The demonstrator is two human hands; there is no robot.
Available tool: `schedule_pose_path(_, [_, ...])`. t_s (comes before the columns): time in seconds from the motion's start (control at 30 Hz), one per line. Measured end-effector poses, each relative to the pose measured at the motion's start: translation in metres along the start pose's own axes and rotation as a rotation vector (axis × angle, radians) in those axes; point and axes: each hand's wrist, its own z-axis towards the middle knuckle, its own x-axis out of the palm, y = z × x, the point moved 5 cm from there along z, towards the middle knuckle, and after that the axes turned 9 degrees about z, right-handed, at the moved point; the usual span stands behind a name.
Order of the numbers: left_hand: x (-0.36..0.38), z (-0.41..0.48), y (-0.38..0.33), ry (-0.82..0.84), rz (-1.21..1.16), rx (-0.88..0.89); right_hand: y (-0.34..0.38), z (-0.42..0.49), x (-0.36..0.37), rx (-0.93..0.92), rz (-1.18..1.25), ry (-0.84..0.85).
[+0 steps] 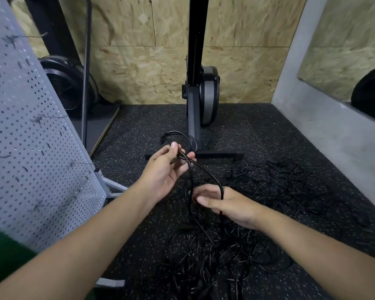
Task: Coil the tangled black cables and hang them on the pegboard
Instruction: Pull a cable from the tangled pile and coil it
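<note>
– cables [236, 256] are lying tangled across the near right of the floor [258, 131]. and the hands?
– left hand [165, 169] is pinching one cable [206, 172] up high; right hand [232, 204] is curling round it lower. pegboard [30, 148] is standing along the left edge.

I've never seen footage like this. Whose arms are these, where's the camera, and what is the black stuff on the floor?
No machine is at work here. These are a person's two bare arms, filmed by one wide-angle camera worn on the head, looking forward and down. The left hand pinches a black cable, which loops down through the curled fingers of the right hand. On the speckled floor lies a tangle of cables, not yet coiled. The grey pegboard stands on the left. Behind, a black exercise machine stands before a chipboard wall.
</note>
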Motion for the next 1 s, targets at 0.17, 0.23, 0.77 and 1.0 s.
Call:
schedule_pose_path(0.17, [-0.007,0.008,-0.01,-0.059,-0.104,0.024,-0.002,0.003,0.007,0.06,0.072,0.106])
schedule_pose_path(0.23, [-0.018,0.012,-0.012,-0.109,-0.108,0.032,-0.002,0.002,0.004,0.088,0.103,0.106])
schedule_pose_path(0.77, [-0.033,0.005,0.038,0.092,0.531,-0.241,0.018,-0.001,-0.023,-0.078,-0.219,-0.096])
schedule_pose_path(1.0, [-0.009,-0.005,0.05,0.169,0.527,-0.17,0.028,-0.001,-0.012,-0.1,-0.237,-0.034])
